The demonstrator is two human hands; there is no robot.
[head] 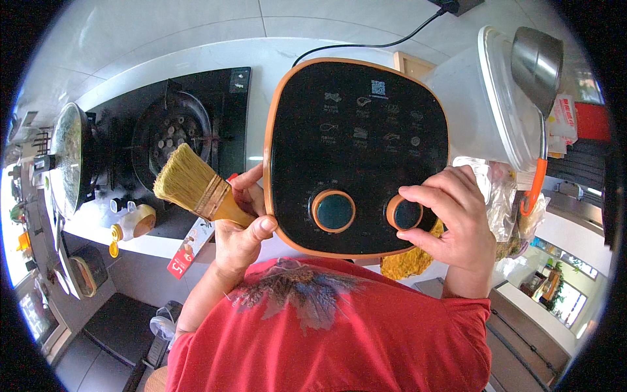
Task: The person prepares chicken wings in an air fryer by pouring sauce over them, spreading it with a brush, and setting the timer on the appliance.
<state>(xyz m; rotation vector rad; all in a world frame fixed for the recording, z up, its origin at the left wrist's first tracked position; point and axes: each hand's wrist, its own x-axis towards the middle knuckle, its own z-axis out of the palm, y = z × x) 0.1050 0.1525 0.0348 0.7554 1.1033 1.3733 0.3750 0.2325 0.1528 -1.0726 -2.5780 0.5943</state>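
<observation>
An air fryer [362, 166] with a black top and orange rim stands before me, bearing food icons and two dials. The fingers of my right hand [453, 215] grip its right dial [407, 213]; the left dial [333, 211] is untouched. My left hand [242, 235] holds a wide bristle brush [186, 183] by its wooden handle, bristles pointing up and left, with fingertips at the fryer's left rim. Below my left hand, a red and white printed packet or card [188, 252] lies at the counter edge, partly hidden. Yellow food-like material [409, 262] shows under the fryer's lower right edge.
On the left is a black gas hob [230, 117] with a wok [71, 157] and, near its front, a squeeze bottle [134, 223]. A lidded plastic tub [465, 98] with a metal ladle [536, 73] stands right, near plastic bags [504, 201]. A power cord [362, 45] runs behind the fryer.
</observation>
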